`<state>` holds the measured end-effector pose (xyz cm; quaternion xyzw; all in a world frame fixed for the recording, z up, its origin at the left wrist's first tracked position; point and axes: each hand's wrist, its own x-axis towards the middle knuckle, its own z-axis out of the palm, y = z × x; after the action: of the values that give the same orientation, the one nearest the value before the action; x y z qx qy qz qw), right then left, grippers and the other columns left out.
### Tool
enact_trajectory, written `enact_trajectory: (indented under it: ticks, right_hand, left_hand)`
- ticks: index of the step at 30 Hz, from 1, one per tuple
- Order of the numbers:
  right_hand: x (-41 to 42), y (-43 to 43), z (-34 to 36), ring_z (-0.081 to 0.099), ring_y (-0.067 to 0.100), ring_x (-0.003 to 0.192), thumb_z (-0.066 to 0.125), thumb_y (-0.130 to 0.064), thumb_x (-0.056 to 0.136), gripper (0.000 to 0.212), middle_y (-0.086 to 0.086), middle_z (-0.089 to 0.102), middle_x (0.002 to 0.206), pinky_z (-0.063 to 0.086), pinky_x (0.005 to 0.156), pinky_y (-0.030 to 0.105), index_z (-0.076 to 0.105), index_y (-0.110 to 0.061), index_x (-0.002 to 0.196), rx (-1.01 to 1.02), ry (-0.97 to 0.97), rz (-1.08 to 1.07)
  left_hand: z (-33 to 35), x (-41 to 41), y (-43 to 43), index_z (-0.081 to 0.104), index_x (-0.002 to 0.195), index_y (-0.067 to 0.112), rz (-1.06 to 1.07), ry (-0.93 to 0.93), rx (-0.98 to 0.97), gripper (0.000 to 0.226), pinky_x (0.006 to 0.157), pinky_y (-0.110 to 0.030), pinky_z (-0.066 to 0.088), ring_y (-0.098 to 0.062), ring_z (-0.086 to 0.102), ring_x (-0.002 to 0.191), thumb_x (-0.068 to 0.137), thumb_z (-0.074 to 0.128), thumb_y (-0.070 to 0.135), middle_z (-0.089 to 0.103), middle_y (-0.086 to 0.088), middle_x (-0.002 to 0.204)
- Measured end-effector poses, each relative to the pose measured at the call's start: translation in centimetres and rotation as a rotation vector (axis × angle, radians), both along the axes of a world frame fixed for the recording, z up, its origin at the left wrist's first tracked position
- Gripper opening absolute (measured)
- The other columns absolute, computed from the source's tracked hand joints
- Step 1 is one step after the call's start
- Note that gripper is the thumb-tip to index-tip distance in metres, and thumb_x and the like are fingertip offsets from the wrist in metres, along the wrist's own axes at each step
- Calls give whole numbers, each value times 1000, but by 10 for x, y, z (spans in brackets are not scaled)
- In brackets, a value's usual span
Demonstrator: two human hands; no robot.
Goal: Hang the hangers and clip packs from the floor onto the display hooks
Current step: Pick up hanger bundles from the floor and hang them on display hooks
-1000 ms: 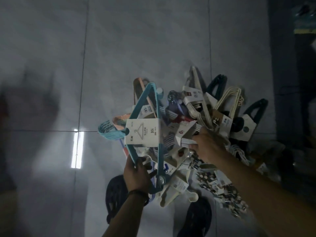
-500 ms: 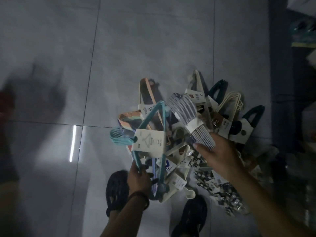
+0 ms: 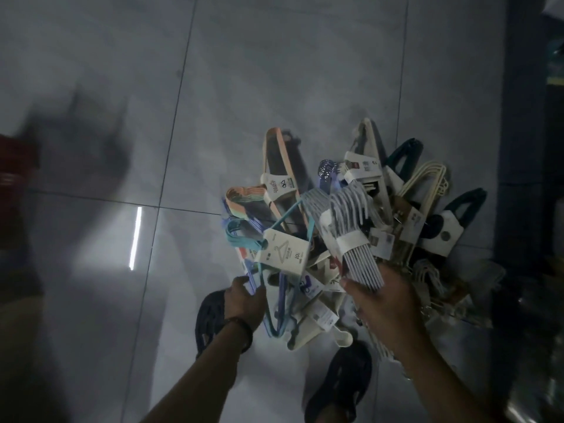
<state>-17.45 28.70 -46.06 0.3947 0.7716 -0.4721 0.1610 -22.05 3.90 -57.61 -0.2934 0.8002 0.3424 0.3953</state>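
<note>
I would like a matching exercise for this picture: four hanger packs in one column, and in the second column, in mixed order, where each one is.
Things
1. teal hanger pack
2. grey hanger bundle
3. peach hanger pack
4. dark hanger pack

Places
A. on the floor, farthest right
B. gripped by the right hand
C. gripped by the left hand
D. on the floor, just beyond the teal hanger pack

Pairs: 1-C, 2-B, 3-D, 4-A

Bare left forearm and right forearm. A dark band circles the wrist under the left grip. Bottom centre, dark perforated clog-style shoes: left shoe, right shoe.
</note>
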Motion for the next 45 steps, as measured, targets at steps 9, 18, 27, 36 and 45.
enact_trajectory:
  ticks: [9,18,27,36,45]
  right_hand:
    - [-78,25,77,68,2,69,76,-35,81,15,-14,72,81,61,66,38,69,-35,94,43,-222,800]
    - [-169,-1,62,46,25,128,84,-45,76,60,-2,55,130,36,110,47,60,-37,130,661,51,1161]
    - [-55,-70,-85,65,22,98,54,-57,102,42,8,65,116,59,84,39,48,-25,130,-227,-463,137]
    - [-32,-98,-130,67,23,112,51,-84,78,68,-6,73,120,54,101,49,65,-39,127,-408,-365,-40]
    - [-35,-113,-148,67,27,114,66,-59,75,60,-1,73,116,55,99,48,63,-27,126,-467,-400,-173]
  left_hand:
    - [73,-40,7,33,159,25,-507,586,303,110,127,-39,28,-17,31,153,71,84,67,34,4,166]
    - [76,-7,31,73,118,20,166,70,663,28,87,-41,65,-16,78,100,92,81,26,81,5,111]
    - [13,-44,35,56,137,8,31,-131,-9,68,99,-46,55,-34,62,115,92,71,57,59,-16,131]
    - [-10,-45,26,67,109,20,176,-342,170,21,86,-43,61,-26,62,95,95,69,36,69,-9,111]
    - [5,-50,15,68,106,8,441,-268,305,34,66,-32,40,-20,57,82,79,69,28,70,-15,110]
